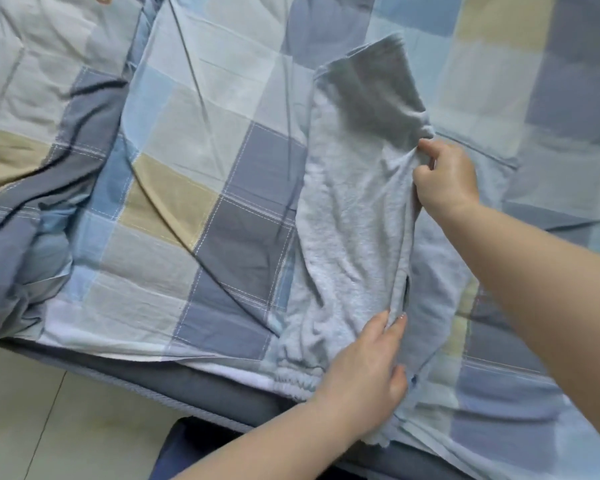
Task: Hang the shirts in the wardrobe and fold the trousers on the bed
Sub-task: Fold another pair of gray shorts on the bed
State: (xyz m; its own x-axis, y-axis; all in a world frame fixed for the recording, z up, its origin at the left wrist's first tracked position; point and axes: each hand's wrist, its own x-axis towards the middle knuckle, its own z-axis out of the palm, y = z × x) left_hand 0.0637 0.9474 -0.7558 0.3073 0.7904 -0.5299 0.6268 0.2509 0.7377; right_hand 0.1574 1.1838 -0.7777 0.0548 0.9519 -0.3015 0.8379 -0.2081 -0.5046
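Trousers [347, 216] lie lengthwise on the checked quilt [201, 140], in the head view right of centre, elastic waistband at about 6 o'clock by the bed edge and the leg ends at 12 o'clock, where the darker outer side is turned over the pale fleecy inside. Right hand [444, 178], at 3 o'clock of the cloth, pinches a gathered bit of the leg edge between thumb and curled fingers. Left hand [364, 368], at 6 o'clock, has its fingers straight, closing on a fabric ridge near the waistband. Risks, as I judge them: the pinch holds only one layer, so a pull could drag it askew and wrinkle the fold; the waistband sits at the mattress edge and could slide floorward; loose quilt may bunch underneath.
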